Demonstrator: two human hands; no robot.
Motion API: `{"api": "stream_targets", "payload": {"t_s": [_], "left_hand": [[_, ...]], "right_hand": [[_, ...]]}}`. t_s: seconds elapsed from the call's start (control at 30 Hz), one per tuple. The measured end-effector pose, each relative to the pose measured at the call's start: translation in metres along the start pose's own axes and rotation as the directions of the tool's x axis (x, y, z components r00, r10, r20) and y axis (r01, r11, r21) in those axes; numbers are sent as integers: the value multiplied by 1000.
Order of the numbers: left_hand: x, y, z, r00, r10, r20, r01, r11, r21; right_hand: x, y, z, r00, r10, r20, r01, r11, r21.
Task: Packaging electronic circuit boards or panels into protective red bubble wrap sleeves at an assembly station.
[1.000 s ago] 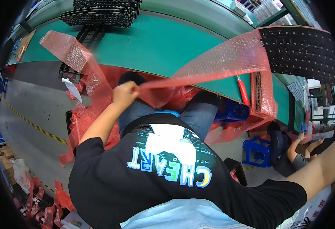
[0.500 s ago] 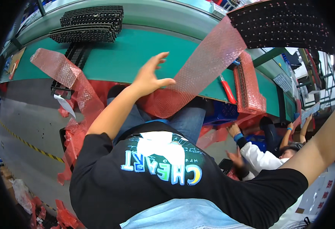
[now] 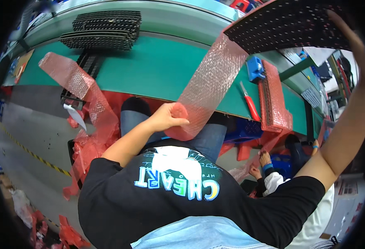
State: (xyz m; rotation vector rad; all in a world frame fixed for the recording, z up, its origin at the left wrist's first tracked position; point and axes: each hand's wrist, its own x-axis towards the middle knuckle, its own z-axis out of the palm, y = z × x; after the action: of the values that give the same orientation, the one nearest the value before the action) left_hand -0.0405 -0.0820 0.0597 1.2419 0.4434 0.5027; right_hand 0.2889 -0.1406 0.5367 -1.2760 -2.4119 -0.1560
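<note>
My left hand (image 3: 165,118) is closed on the near end of a pink bubble wrap strip (image 3: 209,79), just above my lap. The strip slants up and away to the right. Its far end meets the lower left edge of a large black board (image 3: 282,27) covered in rows of pale dots. At the upper right, my right hand (image 3: 348,31) grips that board by its right side, raised over the bench; some of its fingers are hard to make out against the dark rim.
The green bench (image 3: 161,70) bears a stack of black dotted boards (image 3: 103,31), a red-handled knife (image 3: 251,103), a blue tool (image 3: 255,68) and a pink-wrapped bundle (image 3: 276,97). More bubble wrap (image 3: 95,99) drapes off the left. A co-worker's hand (image 3: 265,158) works at lower right.
My left hand has come down from above the bench and closed on the bubble wrap. The black board has shifted left, and my right hand has come into view on it.
</note>
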Motion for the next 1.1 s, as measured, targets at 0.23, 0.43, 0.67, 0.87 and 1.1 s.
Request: {"api": "stream_targets", "payload": {"t_s": [0.23, 0.43, 0.67, 0.87, 1.1], "left_hand": [[-23, -42, 1, 975, -87, -206, 129, 971, 201], [-25, -39, 19, 967, -3, -254, 83, 948, 308], [-30, -57, 17, 995, -71, -72, 85, 974, 208], [-32, -57, 8, 980, -195, -48, 201, 965, 171], [-37, -63, -3, 949, -301, -89, 307, 949, 69]], "right_hand": [[41, -18, 197, 919, -334, -210, 119, 742, -660], [-6, -31, 330, 933, -283, -222, 57, 724, -687], [-58, -65, 422, 974, -82, -213, -37, 864, -502], [-74, -74, 470, 969, 197, -152, -233, 931, -281], [-88, -65, 493, 948, 277, -158, -296, 948, -115]]}}
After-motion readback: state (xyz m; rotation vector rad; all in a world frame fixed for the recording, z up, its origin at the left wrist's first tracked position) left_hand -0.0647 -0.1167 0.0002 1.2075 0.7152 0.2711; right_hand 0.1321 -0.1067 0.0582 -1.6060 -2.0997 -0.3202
